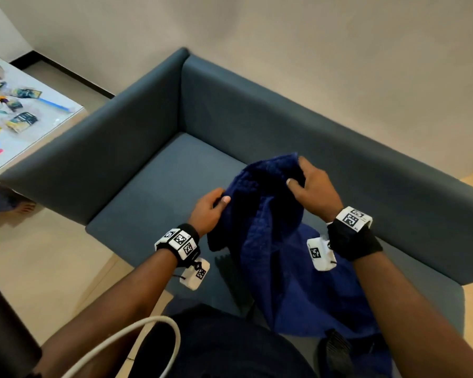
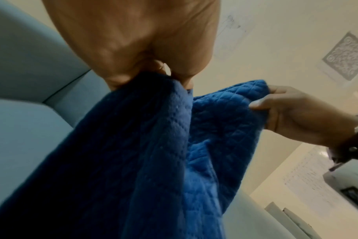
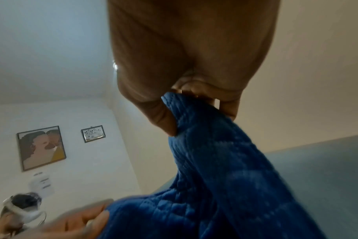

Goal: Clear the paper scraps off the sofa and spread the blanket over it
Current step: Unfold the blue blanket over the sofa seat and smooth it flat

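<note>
Both hands grip the blanket (image 1: 268,241): left hand (image 1: 208,211) pinches its near edge, right hand (image 1: 316,188) clutches the top fold. Blanket bunched, held above the sofa (image 1: 153,186) seat, lower end draped on the cushion. Left of sofa: surface (image 1: 49,110) with small packets.

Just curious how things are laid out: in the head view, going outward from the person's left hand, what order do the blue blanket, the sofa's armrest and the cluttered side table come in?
1. Blue blanket, gripped by the left hand.
2. Sofa armrest, to its left.
3. Side table, beyond the armrest, far left.
</note>
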